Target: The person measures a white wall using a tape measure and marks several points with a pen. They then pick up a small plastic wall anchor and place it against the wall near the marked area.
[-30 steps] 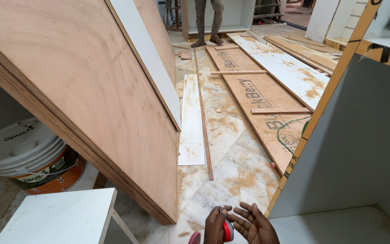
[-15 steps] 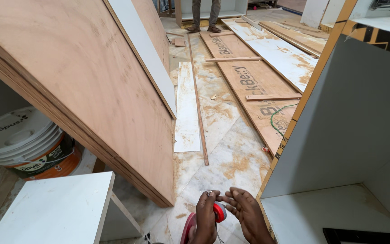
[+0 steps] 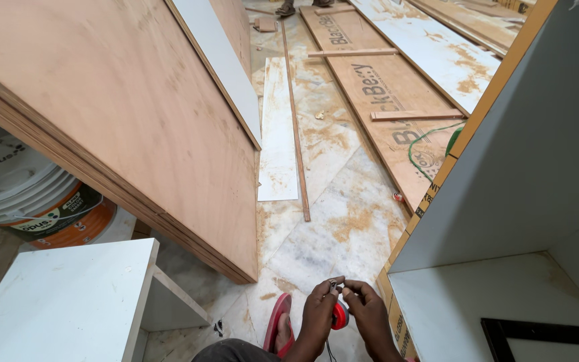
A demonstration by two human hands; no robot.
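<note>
Head view, looking down. The left hand (image 3: 317,315) and right hand (image 3: 368,314) meet low in the frame, fingertips pinched together on a small dark item (image 3: 336,285) too tiny to identify, possibly the end of a tape. Between the palms sits a small round red-and-blue object (image 3: 340,315), touching both hands. Just left of the hands, a red rubber sandal (image 3: 277,323) rests on the dusty marble floor (image 3: 343,221). A large brown plywood sheet (image 3: 122,114) leans at upper left, above stacked white plastic paint buckets (image 3: 28,194). A white laminated stool (image 3: 61,302) stands at lower left; a white cabinet carcass with a yellow edge (image 3: 524,167) fills the right.
</note>
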